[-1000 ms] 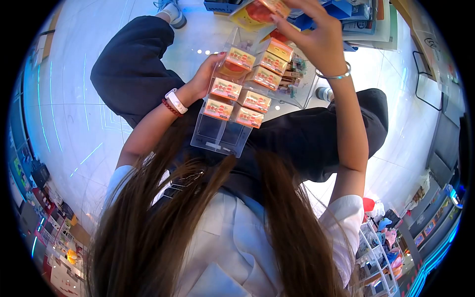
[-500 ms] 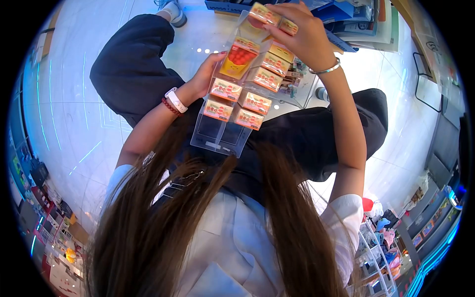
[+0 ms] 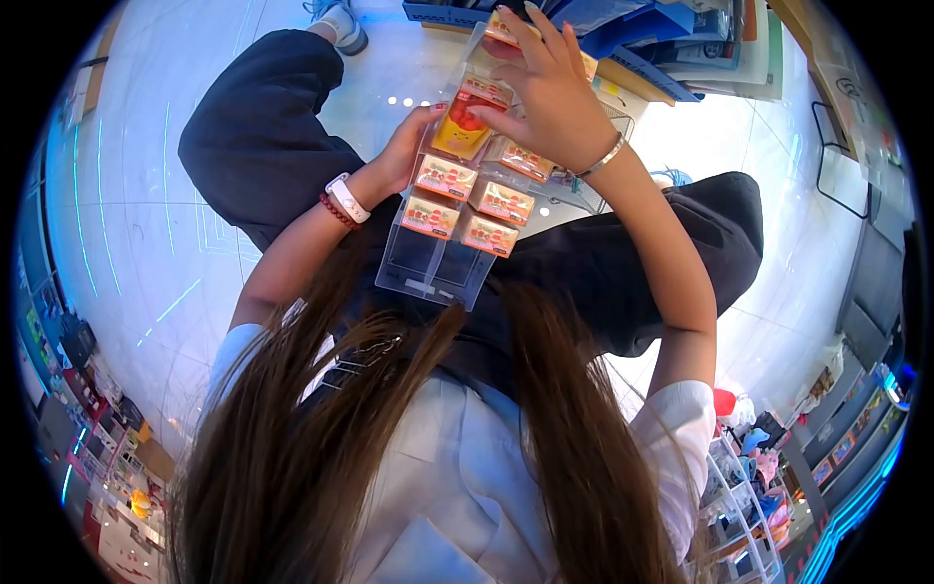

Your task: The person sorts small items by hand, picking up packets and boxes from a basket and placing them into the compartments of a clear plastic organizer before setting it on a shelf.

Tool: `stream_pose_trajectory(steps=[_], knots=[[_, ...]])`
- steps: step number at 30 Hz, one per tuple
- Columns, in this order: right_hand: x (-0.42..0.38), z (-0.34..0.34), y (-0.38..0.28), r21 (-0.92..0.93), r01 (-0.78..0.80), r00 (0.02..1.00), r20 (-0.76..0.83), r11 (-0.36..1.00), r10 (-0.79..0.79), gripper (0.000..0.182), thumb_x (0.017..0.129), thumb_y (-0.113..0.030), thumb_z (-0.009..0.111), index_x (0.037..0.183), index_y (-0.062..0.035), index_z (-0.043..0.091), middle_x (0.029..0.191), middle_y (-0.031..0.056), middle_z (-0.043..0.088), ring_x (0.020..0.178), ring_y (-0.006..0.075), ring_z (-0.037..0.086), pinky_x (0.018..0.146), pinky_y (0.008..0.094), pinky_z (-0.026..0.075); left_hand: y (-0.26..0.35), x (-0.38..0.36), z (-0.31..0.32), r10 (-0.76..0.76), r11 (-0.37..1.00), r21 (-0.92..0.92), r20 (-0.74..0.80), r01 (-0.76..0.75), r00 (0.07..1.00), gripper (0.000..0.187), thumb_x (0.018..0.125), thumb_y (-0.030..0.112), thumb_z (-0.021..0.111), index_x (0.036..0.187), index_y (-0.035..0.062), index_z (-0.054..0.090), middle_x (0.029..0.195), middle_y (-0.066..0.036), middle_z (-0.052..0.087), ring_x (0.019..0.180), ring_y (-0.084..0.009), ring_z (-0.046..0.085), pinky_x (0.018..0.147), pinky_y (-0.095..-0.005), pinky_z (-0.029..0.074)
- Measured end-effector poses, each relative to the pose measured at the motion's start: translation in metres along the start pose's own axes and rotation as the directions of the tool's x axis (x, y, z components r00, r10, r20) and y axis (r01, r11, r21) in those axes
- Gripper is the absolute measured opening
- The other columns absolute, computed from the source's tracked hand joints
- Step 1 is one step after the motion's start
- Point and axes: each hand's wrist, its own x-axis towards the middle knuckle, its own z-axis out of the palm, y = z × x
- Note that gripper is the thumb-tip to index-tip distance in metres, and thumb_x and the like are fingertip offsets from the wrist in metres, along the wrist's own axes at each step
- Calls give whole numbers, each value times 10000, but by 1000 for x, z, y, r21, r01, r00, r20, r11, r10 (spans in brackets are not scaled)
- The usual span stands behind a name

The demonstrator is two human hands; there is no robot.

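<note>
My left hand (image 3: 401,154) grips the left edge of a clear plastic display rack (image 3: 413,265), which is tilted above my lap. Small orange-and-white boxes stand in its stepped rows, among them a left-hand box (image 3: 429,218) and a right-hand box (image 3: 489,236). Higher up is a red-and-yellow picture panel (image 3: 461,128). Over the rack's upper right part, my right hand (image 3: 562,109) is open with its fingers spread, the thumb overlapping the picture panel. It hides several of the upper boxes. The bottom step holds no boxes.
Blue file trays (image 3: 650,76) with papers stand at the top right. A wire basket (image 3: 615,125) sits on the floor behind my right hand. My crossed dark-trousered legs (image 3: 263,136) lie around the rack. A white shelf rack (image 3: 732,501) with plush toys is at lower right.
My right hand has moved down from the top boxes and spread its fingers, now covering the upper right boxes. The left hand and the rack have barely moved.
</note>
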Motion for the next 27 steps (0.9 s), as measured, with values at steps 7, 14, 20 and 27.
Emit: stream_pose_trajectory(steps=[7, 14, 20, 27], knots=[[5, -9, 5, 167, 11, 995, -101, 986, 6, 356, 691, -293, 723, 845, -2, 585, 1295, 235, 373, 1236, 416, 297, 1009, 467, 270, 0, 0, 2, -13, 999, -50, -28, 11, 1000, 519, 900, 397, 372, 1275, 39, 387, 1178, -146, 530, 1013, -234, 578, 881, -356, 471], [12, -30, 19, 128, -76, 965, -240, 989, 105, 354, 681, -258, 747, 798, 1, 537, 1219, 241, 448, 1160, 414, 386, 975, 464, 311, 4, -4, 10, -13, 999, 42, -30, 15, 999, 509, 872, 405, 399, 1287, 111, 415, 1052, -141, 563, 901, -214, 601, 790, -347, 516], [7, -5, 17, -24, -15, 978, -208, 1000, 9, 408, 639, -281, 752, 856, 0, 552, 1204, 213, 458, 1160, 402, 369, 981, 481, 296, 3, -2, 4, -25, 999, 29, 0, 25, 1000, 522, 878, 417, 373, 1302, 114, 401, 1069, -141, 560, 903, -211, 601, 798, -345, 512], [6, -12, -1, 73, -10, 976, -217, 997, 26, 359, 651, -257, 749, 895, -33, 611, 1206, 153, 498, 1182, 361, 389, 996, 485, 283, 3, -2, 3, -7, 999, 40, -33, 9, 999, 535, 870, 429, 391, 1297, 109, 408, 1100, -150, 556, 923, -222, 595, 811, -360, 507]])
